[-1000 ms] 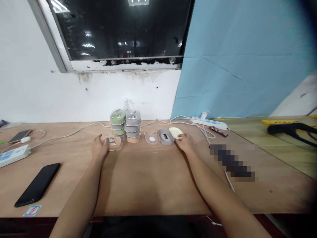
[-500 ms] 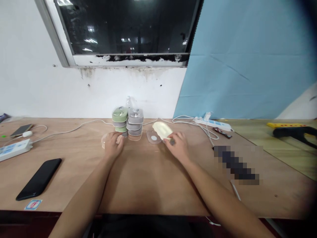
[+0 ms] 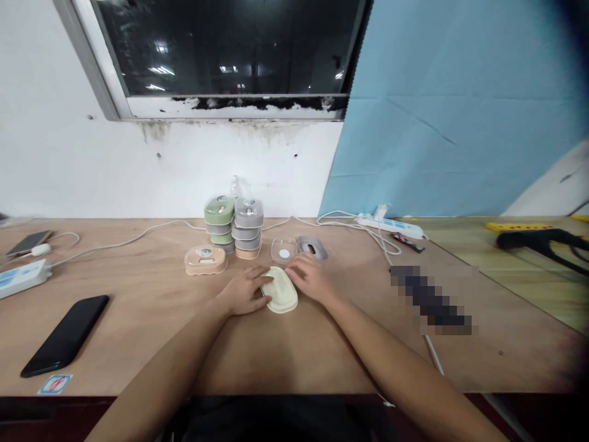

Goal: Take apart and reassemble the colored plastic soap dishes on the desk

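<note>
A cream oval soap-box tray [image 3: 280,293] lies flat on the wooden table [image 3: 138,319] in front of me. My left hand [image 3: 243,291] rests at its left edge, fingers curled against it. My right hand [image 3: 309,280] touches its upper right edge with bent fingers. Behind them lie a clear lid [image 3: 283,250] with a white disc and a grey insert [image 3: 312,248]. A closed peach box [image 3: 205,259] sits to the left. Two stacks of green, grey and peach boxes [image 3: 234,228] stand at the back.
A black phone [image 3: 65,334] lies near the left front edge, with a white power strip [image 3: 21,277] and another phone [image 3: 28,242] beyond it. White cables and a second power strip [image 3: 390,226] run along the back right. A blurred-out patch [image 3: 430,299] lies right.
My right hand carried the cream tray from the back right down to the table centre. My left hand left the peach box and came to the tray.
</note>
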Demonstrator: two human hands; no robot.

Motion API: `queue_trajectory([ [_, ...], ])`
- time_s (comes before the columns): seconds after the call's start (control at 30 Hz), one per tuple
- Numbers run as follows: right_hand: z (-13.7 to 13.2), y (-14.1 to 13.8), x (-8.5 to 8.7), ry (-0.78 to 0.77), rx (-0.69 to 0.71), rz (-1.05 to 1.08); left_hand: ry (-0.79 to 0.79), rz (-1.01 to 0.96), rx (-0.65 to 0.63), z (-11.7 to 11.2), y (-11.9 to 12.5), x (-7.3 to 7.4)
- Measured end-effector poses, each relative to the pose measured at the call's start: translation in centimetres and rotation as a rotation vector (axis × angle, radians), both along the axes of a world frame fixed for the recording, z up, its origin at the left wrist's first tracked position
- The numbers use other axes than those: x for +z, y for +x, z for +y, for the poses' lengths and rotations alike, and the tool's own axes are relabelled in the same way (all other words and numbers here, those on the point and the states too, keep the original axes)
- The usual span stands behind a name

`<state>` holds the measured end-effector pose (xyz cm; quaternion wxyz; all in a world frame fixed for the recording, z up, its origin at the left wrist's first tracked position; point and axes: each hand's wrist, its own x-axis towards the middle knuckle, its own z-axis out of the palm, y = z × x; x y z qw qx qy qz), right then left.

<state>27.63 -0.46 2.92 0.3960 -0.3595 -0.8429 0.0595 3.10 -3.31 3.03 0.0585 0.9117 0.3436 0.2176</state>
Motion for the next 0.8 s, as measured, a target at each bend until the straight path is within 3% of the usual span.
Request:
queue_trajectory([
  [0.13,3.2,4.1,-1.1,-0.019,-0.335,-0.042,-0.037,0.033,-0.011,0.0,0.1,-0.2],
  [0.27,4.9,6.8,-2.4,-0.16,-0.483,-0.175,-0.086,0.026,0.102,-0.3,-0.3,0.3],
  [0.4,5.2,6.5,-2.5,-0.172,-0.519,-0.144,-0.109,0.034,0.134,-0.4,-0.5,0.8],
  [0.57,4.6,5.3,-1.8,-0.117,-0.581,0.133,-0.074,0.042,0.1,-0.2,-0.7,0.8],
  [0.8,2.5,3.9,-0.6,-0.037,-0.53,0.445,-0.153,0.081,0.34,-0.2,0.2,-0.5],
])
